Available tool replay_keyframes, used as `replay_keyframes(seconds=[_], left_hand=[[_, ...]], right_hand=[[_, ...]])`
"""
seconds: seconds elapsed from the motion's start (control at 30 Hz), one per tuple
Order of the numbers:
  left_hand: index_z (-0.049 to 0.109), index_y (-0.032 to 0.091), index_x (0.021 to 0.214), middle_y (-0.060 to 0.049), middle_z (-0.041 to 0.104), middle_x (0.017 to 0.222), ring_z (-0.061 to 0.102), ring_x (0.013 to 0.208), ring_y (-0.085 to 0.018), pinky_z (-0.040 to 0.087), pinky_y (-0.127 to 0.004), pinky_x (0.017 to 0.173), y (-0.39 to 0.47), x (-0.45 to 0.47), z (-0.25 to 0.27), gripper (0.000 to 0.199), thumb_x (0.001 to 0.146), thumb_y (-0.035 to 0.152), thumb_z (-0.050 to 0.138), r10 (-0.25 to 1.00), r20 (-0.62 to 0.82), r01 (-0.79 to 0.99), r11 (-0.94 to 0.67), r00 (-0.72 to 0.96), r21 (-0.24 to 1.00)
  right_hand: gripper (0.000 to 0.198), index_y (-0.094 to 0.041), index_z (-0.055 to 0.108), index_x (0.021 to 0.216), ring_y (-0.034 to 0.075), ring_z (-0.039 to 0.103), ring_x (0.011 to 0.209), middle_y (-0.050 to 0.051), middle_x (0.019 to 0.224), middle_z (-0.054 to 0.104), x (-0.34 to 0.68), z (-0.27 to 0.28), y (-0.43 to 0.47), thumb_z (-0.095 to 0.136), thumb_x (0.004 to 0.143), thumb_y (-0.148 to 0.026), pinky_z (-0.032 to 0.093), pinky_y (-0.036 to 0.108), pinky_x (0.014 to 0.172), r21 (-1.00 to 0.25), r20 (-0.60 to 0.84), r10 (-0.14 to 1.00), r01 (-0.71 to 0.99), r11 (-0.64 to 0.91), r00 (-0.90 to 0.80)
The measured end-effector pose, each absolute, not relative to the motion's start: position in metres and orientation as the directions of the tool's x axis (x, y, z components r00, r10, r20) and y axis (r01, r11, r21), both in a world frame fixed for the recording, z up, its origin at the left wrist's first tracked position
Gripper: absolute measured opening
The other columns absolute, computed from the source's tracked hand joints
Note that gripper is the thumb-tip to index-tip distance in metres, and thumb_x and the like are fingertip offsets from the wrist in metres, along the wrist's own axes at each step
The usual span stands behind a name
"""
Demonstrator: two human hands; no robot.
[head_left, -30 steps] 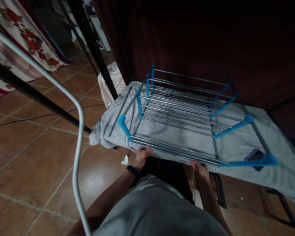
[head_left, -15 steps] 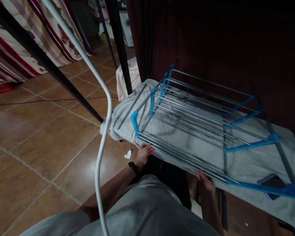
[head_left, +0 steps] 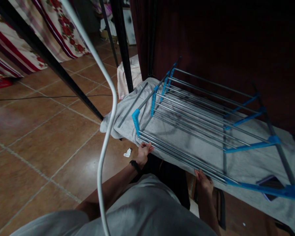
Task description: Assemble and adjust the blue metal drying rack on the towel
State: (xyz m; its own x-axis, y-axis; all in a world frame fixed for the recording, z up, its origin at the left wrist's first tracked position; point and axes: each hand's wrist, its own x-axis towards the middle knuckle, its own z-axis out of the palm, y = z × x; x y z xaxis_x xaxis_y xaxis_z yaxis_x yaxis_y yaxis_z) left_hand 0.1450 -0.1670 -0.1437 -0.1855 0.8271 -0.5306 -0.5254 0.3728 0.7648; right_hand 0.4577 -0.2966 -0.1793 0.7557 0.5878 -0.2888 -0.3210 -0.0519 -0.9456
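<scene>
A rack (head_left: 186, 106) of grey metal tubes joined by blue plastic brackets lies on a grey blanket (head_left: 186, 133). My left hand (head_left: 144, 152) grips the near edge of the rack by its left end, fingers closed at the bundled rods. Further right along the same edge, my right hand (head_left: 204, 181) has its fingertips pinched at those rods; part of its grip is hidden underneath. One loose grey tube (head_left: 132, 105) rests on the blanket left of the rack. Beneath the right-hand blue bracket, a phone (head_left: 271, 186) lies partly covered.
A white bent pole or cable (head_left: 107, 137) crosses close in front on the left. Black posts (head_left: 124, 49) stand at the blanket's left end. A crumpled white scrap (head_left: 127, 152) lies on the tiled floor (head_left: 64, 147). Behind is a dark red curtain or panel (head_left: 199, 39).
The view has shifted slightly. Both hands keep their places on the near rods, and the rack looks unmoved on the blanket.
</scene>
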Motion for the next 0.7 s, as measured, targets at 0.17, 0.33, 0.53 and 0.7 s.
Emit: replay_keyframes(seconds=[0.17,0.33,0.53,0.7], left_hand=[[0.050,0.021,0.073,0.004,0.063,0.065,0.067,0.062,-0.013,0.056,-0.027,0.069,-0.165,0.142,-0.144,0.043,0.068,0.032,0.092,0.807,-0.563,-0.521,0.407,-0.181,0.751],[0.049,0.021,0.075,0.002,0.065,0.067,0.069,0.063,-0.013,0.058,-0.026,0.067,-0.164,0.132,-0.142,0.045,0.069,0.032,0.092,0.785,-0.599,-0.530,0.443,-0.161,0.723],[0.057,0.019,0.085,-0.001,0.070,0.077,0.069,0.064,-0.011,0.060,-0.026,0.071,-0.167,0.132,-0.139,0.033,0.076,0.023,0.088,0.788,-0.601,-0.546,0.447,-0.134,0.708],[0.059,0.018,0.087,-0.005,0.074,0.083,0.070,0.066,-0.012,0.059,-0.024,0.069,-0.165,0.133,-0.137,0.023,0.081,0.018,0.081,0.795,-0.598,-0.552,0.453,-0.106,0.700]], right_hand=[[0.049,-0.020,0.060,0.078,0.026,0.069,0.083,0.004,0.080,0.067,0.459,-0.179,-0.302,0.090,0.052,-0.050,0.061,0.048,0.085,-0.904,-0.423,0.509,-0.388,-0.181,0.749],[0.052,-0.022,0.058,0.083,0.024,0.067,0.080,0.004,0.082,0.066,0.466,-0.175,-0.315,0.082,0.056,-0.060,0.059,0.047,0.078,-0.942,-0.310,0.618,-0.146,-0.301,0.723],[0.048,-0.018,0.061,0.110,0.030,0.058,0.103,0.013,0.105,0.063,0.459,-0.174,-0.325,0.057,0.087,-0.060,0.046,0.049,0.096,-0.692,0.271,0.743,0.660,-0.293,0.613],[0.041,-0.018,0.063,0.121,0.029,0.055,0.110,0.015,0.117,0.063,0.443,-0.181,-0.313,0.039,0.102,-0.045,0.037,0.049,0.103,-0.352,0.418,0.880,0.933,-0.071,0.225]])
